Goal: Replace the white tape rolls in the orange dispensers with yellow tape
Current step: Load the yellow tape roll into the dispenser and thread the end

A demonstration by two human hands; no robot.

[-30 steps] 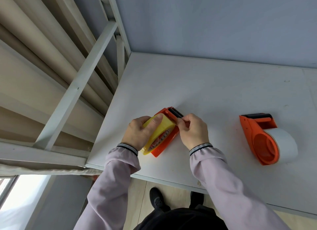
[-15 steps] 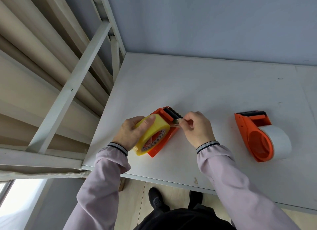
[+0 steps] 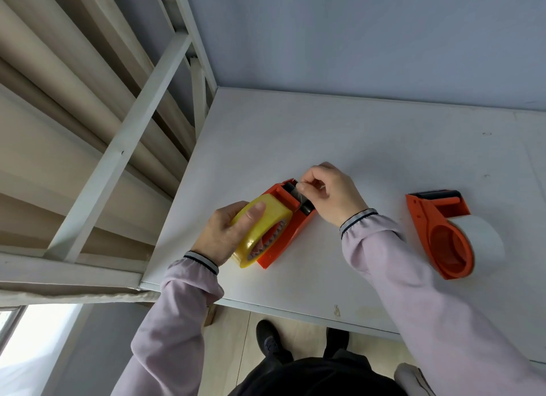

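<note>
Since the earlier frame, the right hand [image 3: 331, 193] has shifted from the side of the cutter end to above it, and it now pinches a thin, clear strip of tape end [image 3: 304, 188] between thumb and forefinger, over the black roller [image 3: 298, 199] of the near orange dispenser [image 3: 288, 239]. The left hand [image 3: 224, 236] has stayed on the yellow tape roll [image 3: 263, 227], with the thumb laid across the outer face of the roll and the fingers wrapped behind it.

1. Near orange dispenser: lies on the white worktop [image 3: 295, 135], near the front left corner, cutter end pointing away from the person. The yellow tape roll sits in it, tilted, its printed core facing right.
2. Second orange dispenser [image 3: 443, 233]: lies on the worktop, well apart to the right of the first, untouched by either hand. A white tape roll [image 3: 484, 239] is still mounted in it. Its serrated black cutter [image 3: 437, 194] points away from the person.
3. Both forearms wear pale lilac sleeves [image 3: 413, 277] with dark-striped cuffs.
4. A white bed frame [image 3: 118, 147] stands to the left of the worktop.
</note>
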